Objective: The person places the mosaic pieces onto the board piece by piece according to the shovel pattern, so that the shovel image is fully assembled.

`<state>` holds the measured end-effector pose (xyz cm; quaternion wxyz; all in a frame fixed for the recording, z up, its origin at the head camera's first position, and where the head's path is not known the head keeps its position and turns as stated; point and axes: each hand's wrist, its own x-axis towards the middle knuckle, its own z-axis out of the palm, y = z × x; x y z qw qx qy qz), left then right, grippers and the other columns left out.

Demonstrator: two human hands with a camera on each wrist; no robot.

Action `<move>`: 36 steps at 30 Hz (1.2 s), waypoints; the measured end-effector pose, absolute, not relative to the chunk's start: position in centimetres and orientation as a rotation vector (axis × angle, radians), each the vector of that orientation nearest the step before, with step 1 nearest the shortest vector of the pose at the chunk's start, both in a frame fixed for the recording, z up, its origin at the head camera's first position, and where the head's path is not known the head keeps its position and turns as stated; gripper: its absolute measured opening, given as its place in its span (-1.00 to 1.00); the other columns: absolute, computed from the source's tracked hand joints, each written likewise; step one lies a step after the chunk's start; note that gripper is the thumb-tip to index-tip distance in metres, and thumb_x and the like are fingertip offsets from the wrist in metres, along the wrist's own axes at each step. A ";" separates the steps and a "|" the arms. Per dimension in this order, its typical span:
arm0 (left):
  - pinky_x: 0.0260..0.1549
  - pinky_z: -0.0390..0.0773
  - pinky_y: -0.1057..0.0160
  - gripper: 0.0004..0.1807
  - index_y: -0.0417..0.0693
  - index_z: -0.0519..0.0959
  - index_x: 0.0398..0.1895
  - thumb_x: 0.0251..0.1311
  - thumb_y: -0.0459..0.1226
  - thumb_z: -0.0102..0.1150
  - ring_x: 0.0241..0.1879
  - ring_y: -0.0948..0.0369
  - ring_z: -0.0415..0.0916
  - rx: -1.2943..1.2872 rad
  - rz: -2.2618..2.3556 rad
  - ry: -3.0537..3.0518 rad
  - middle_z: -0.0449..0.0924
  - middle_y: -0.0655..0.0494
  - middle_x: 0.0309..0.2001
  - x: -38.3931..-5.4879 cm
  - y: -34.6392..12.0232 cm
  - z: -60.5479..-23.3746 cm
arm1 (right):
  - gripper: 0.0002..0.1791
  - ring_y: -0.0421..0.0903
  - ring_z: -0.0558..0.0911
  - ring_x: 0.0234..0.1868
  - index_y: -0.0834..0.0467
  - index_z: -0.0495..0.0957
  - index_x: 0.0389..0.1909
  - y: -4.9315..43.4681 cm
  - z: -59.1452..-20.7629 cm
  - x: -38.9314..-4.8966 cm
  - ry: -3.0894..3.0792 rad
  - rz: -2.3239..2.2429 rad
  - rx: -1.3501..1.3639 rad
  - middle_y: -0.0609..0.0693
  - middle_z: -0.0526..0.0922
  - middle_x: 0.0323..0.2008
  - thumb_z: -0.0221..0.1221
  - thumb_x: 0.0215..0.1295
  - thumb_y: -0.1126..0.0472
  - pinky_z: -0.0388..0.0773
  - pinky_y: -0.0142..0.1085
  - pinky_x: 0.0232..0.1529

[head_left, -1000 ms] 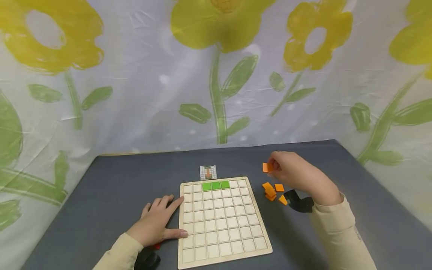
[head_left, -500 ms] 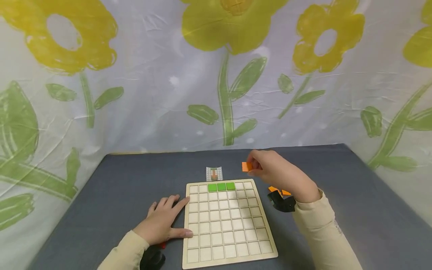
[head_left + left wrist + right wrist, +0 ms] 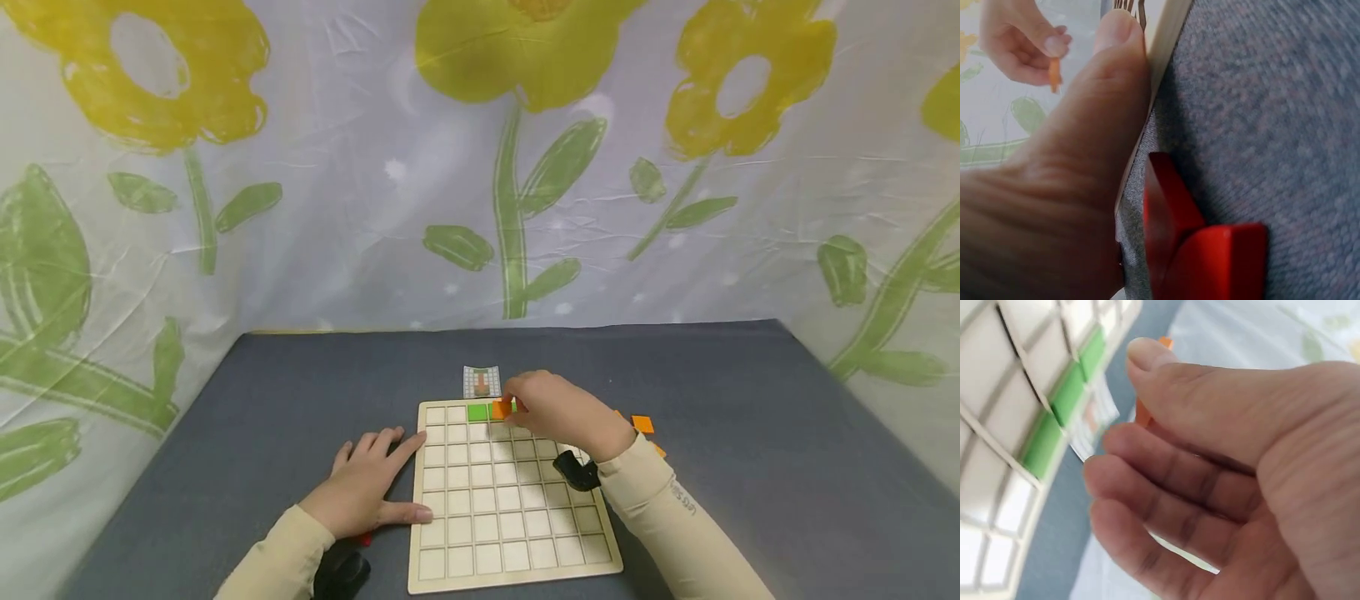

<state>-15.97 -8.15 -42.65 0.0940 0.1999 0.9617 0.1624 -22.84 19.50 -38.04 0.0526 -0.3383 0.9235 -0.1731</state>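
Note:
My right hand [image 3: 564, 411] pinches an orange square tile [image 3: 501, 409] between thumb and fingers, above the far rows of a wooden grid board [image 3: 481, 477]. In the right wrist view the orange tile [image 3: 1143, 412] shows partly behind the thumb. A row of green tiles [image 3: 1067, 394] fills several slots along the board's far edge; in the head view one green tile [image 3: 477, 412] stays in plain sight. My left hand [image 3: 362, 487] rests at the board's left edge, with thumb and forefinger touching the frame and the fingers spread.
A small printed pattern card [image 3: 482, 382] lies behind the board. Loose orange tiles [image 3: 642, 424] are on the dark table right of it, partly hidden by the right arm. Red pieces [image 3: 1210, 250] lie beside the left hand. A patterned cloth [image 3: 337, 167] hangs behind.
My right hand has carried the orange tile leftward from beside the loose orange tiles to over the board's far edge. The left hand has kept its place on the board.

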 end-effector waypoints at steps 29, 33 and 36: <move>0.06 0.14 -0.48 0.05 0.14 0.19 0.46 -0.10 0.42 0.13 0.29 -0.14 0.19 0.606 0.456 2.858 0.22 -0.14 0.36 -15.9 -8.4 -42.3 | -0.75 -0.30 0.46 -0.46 0.11 0.56 -0.19 16.8 -41.2 -22.8 2.754 -0.426 -1.088 -0.13 0.58 -0.35 0.32 0.20 0.08 0.44 -0.44 -0.40; 0.06 0.14 -0.48 0.06 0.15 0.18 0.46 -0.10 0.43 0.11 0.28 -0.14 0.20 0.598 0.439 2.859 0.22 -0.13 0.36 -16.0 -8.4 -42.5 | -0.76 -0.27 0.44 -0.50 0.12 0.52 -0.22 16.9 -41.2 -22.9 2.752 -0.445 -1.087 -0.15 0.54 -0.42 0.31 0.21 0.09 0.41 -0.42 -0.44; 0.05 0.15 -0.47 0.06 0.15 0.18 0.46 -0.11 0.43 0.11 0.28 -0.14 0.20 0.604 0.438 2.863 0.22 -0.13 0.36 -16.0 -8.3 -42.6 | -0.79 -0.26 0.43 -0.52 0.10 0.50 -0.28 17.0 -41.3 -23.0 2.768 -0.446 -1.093 -0.16 0.51 -0.46 0.31 0.21 0.10 0.39 -0.41 -0.45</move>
